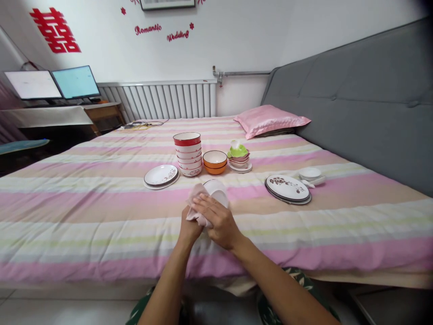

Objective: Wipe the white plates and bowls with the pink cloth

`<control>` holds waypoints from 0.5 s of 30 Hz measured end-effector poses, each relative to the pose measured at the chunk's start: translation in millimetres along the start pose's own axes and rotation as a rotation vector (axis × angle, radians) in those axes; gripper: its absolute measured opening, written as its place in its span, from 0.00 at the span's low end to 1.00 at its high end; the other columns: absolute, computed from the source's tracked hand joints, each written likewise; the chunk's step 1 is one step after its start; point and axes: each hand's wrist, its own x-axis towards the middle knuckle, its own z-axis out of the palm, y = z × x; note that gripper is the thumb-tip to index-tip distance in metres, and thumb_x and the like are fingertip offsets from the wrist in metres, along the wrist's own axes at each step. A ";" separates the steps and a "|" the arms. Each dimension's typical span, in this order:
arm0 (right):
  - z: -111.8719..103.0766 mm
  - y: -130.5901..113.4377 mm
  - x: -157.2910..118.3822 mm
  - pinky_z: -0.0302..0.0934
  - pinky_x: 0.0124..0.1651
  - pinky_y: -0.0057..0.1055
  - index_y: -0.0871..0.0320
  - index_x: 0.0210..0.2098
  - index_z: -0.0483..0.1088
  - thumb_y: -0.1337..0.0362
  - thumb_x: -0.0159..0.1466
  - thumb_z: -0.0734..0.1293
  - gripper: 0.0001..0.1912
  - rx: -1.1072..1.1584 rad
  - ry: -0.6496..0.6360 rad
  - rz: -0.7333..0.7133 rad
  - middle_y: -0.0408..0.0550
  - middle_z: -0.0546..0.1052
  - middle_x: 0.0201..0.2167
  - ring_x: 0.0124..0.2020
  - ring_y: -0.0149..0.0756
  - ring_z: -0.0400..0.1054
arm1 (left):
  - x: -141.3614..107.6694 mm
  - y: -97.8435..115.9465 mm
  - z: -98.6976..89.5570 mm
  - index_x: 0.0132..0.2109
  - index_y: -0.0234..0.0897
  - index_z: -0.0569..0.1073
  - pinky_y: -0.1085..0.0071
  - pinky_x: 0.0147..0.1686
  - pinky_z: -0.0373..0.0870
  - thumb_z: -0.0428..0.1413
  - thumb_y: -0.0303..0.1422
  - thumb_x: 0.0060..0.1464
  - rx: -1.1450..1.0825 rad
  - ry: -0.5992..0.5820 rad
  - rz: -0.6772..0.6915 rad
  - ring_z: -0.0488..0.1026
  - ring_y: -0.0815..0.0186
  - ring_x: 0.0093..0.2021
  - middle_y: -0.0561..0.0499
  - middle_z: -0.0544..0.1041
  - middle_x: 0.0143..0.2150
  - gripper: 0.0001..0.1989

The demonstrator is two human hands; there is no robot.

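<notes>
Just above the near part of the bed, a small white plate (219,194) is held tilted in front of me. My left hand (190,225) is closed at its near left side, its fingertips hidden behind a pale pink cloth (196,198). With bent fingers, my right hand (218,219) presses that cloth against the plate. The cloth covers the plate's left part, and its corners hang below the fingers.
Beyond my hands stand stacked red-and-white bowls (188,155), orange bowls (215,162) and small dishes with a green leaf-shaped one (238,151). Flowered plates lie left (161,175) and right (287,187), the latter beside small white dishes (310,175). A pink pillow (270,119) lies farther back.
</notes>
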 end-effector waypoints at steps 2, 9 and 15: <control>-3.6 5.5 1.5 0.50 0.64 0.40 0.57 0.57 0.63 0.78 0.52 0.56 0.34 0.004 0.040 0.065 0.46 0.66 0.58 0.63 0.35 0.52 | -4.5 4.5 2.0 0.37 0.37 0.75 0.67 0.33 0.71 0.57 0.28 0.38 -0.023 -0.043 0.031 0.75 0.58 0.33 0.48 0.79 0.34 0.14; -18.8 46.0 2.8 0.53 0.61 0.38 0.55 0.53 0.68 0.71 0.58 0.58 0.23 0.227 0.311 0.516 0.46 0.70 0.55 0.58 0.37 0.61 | -8.5 11.9 6.7 0.50 0.32 0.72 0.64 0.39 0.72 0.61 0.33 0.40 -0.027 -0.082 -0.008 0.75 0.55 0.40 0.45 0.79 0.41 0.26; -21.2 59.0 0.2 0.60 0.54 0.41 0.55 0.48 0.72 0.64 0.59 0.61 0.18 0.284 0.391 0.791 0.46 0.77 0.46 0.49 0.42 0.70 | -12.9 16.0 7.9 0.49 0.33 0.72 0.63 0.41 0.72 0.61 0.33 0.40 -0.035 -0.083 0.023 0.75 0.55 0.41 0.45 0.79 0.42 0.25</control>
